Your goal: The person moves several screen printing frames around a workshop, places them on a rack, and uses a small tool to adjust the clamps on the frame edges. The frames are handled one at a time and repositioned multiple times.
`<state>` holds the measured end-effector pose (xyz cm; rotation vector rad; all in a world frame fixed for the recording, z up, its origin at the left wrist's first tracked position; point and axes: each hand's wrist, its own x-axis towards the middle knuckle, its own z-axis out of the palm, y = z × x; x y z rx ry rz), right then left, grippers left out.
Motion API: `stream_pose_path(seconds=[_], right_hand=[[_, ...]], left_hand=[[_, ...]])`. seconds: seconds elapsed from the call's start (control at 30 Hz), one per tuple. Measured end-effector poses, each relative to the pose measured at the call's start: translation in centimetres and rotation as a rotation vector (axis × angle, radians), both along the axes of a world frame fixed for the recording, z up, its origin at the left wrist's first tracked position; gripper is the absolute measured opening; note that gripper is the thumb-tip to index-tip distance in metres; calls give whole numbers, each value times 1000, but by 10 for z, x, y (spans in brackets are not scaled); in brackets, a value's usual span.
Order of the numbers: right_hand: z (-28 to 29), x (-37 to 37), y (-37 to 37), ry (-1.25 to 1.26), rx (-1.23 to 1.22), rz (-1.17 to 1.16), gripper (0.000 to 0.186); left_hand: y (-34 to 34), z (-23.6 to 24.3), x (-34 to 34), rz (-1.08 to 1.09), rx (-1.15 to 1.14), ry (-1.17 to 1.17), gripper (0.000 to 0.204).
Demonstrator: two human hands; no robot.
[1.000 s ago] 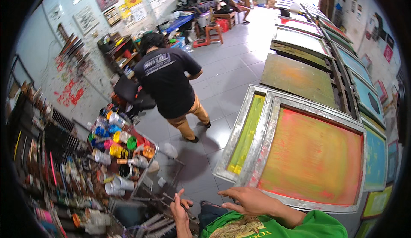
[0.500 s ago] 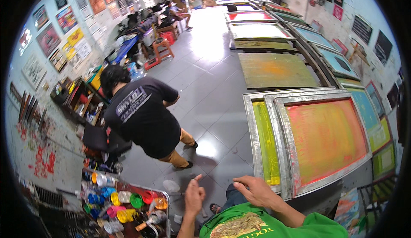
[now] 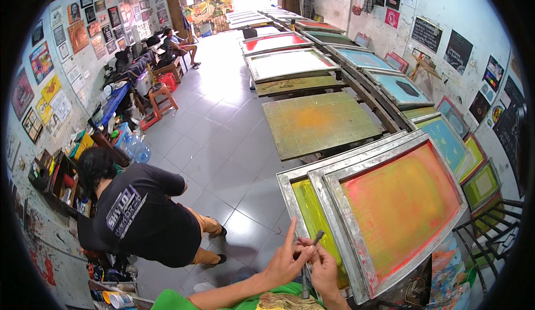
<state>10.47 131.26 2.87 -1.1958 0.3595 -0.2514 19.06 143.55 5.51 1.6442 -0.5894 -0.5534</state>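
In front of my green shirt [image 3: 245,300], my two hands are close together. My left hand [image 3: 283,266] has its index finger stretched up while its thumb and other fingers close on a slim dark grey strip or rod [image 3: 318,237]. My right hand [image 3: 324,270] is closed around the same slim thing, whose lower end hangs below the fingers. The hands hide its middle, so its kind is unclear. Just right of them lean screen printing frames [image 3: 356,221] with metal borders, the front one with an orange, red-edged mesh [image 3: 400,207].
A person in a black T-shirt [image 3: 145,215] stands to the left, back turned. A long row of printing tables [image 3: 317,117] runs away ahead. A black metal rack [image 3: 493,232] stands at right. Paint containers [image 3: 120,300] show at lower left; a red stool [image 3: 160,101] stands further off.
The view has swung right and up. My hands, apart before, have come together around the slim dark thing. The person at left appears further left and lower.
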Motion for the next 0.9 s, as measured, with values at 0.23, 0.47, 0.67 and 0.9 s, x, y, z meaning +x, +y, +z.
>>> stream_pose_path(seconds=[0.23, 0.47, 0.67, 0.9], right_hand=[[0, 34, -40, -120, -33, -338, 39], [11, 67, -66, -243, 338, -330, 39], [-5, 172, -37, 129, 105, -669, 39], [19, 259, -17, 255, 53, -601, 45]], left_hand=[[-28, -31, 189, 48, -69, -76, 38], [-96, -59, 493, 183, 60, -224, 37], [-174, -159, 762, 328, 395, -550, 37], [-243, -188, 899, 397, 756, -773, 20]])
